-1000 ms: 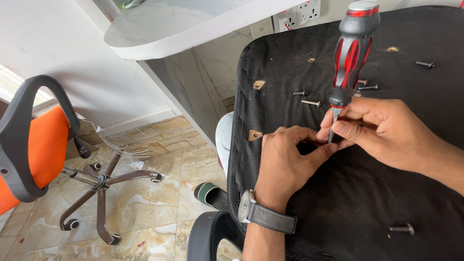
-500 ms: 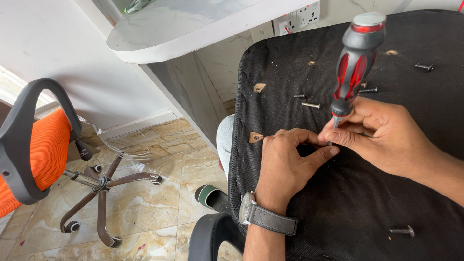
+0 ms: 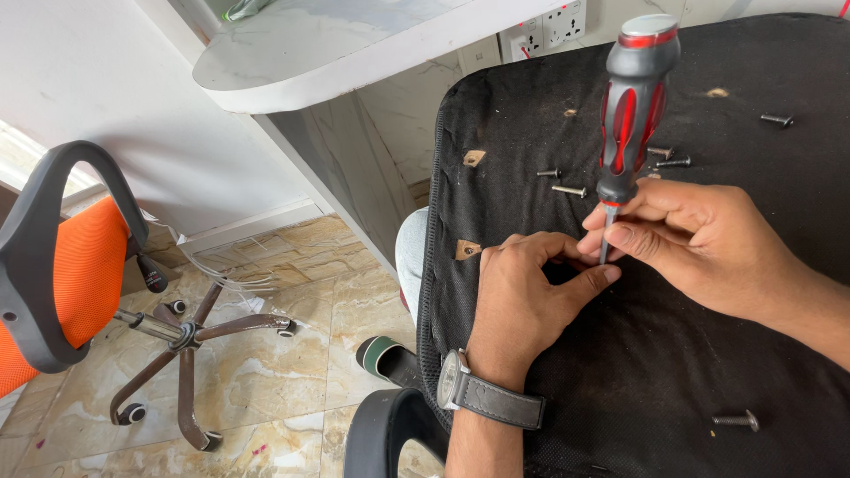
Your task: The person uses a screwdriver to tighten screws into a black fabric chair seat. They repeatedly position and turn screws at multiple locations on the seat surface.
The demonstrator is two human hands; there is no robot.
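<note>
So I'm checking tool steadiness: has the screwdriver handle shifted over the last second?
Yes: the screwdriver handle tilted slightly right, away from the wall socket.

- An office or home study under repair: a white desk [image 3: 354, 53] with a rounded edge stands against the wall.
- Wall sockets [image 3: 549, 26] sit just under the desk top.
- An orange swivel chair [image 3: 62, 265] on castors stands on the marble-patterned floor tiles [image 3: 310, 310].

Loose bolts [image 3: 568, 189] on upturned seat underside [image 3: 708, 354]
</note>
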